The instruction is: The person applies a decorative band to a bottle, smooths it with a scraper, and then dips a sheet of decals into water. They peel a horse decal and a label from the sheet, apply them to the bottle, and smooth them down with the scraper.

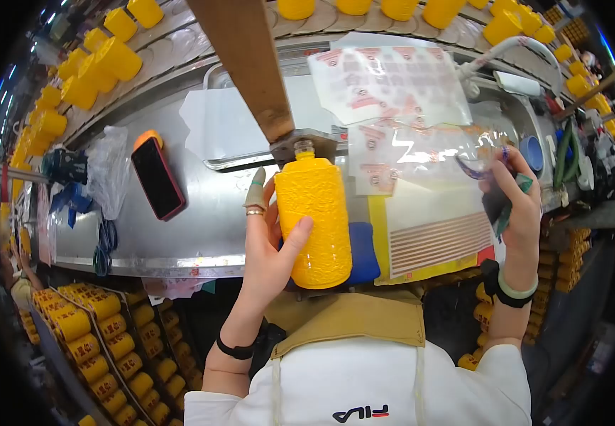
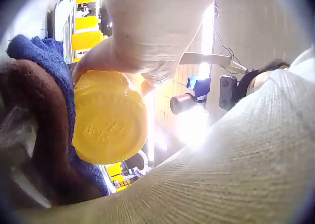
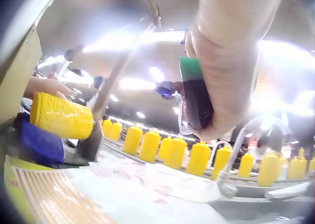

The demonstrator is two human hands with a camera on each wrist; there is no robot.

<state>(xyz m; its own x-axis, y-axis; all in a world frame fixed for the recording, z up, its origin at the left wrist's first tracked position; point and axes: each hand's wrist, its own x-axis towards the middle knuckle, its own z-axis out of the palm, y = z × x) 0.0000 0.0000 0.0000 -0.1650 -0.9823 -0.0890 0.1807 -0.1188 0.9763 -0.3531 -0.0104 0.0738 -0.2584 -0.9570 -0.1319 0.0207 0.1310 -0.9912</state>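
A yellow textured bottle (image 1: 312,220) lies along the middle of the bench, its neck at a metal bracket (image 1: 304,144) on a wooden post. My left hand (image 1: 266,245) grips it from the left, thumb across its side, a beige cover on one finger. The round base (image 2: 109,120) faces the left wrist camera, beside a blue cloth pad (image 2: 47,61). At the right, my raised right hand (image 1: 520,206) holds a dark flat scraper-like piece (image 3: 197,98) with a green edge. At its fingertips is a clear film (image 1: 474,167) with blue-purple marks.
Printed transfer sheets (image 1: 392,85) lie beyond the bottle, with a brown-striped sheet (image 1: 438,245) nearer. A phone (image 1: 158,177), scissors (image 1: 103,248) and plastic bag (image 1: 108,170) are at left. Yellow bottles (image 3: 174,152) line the conveyor behind; a blue cup (image 1: 531,153) stands at right.
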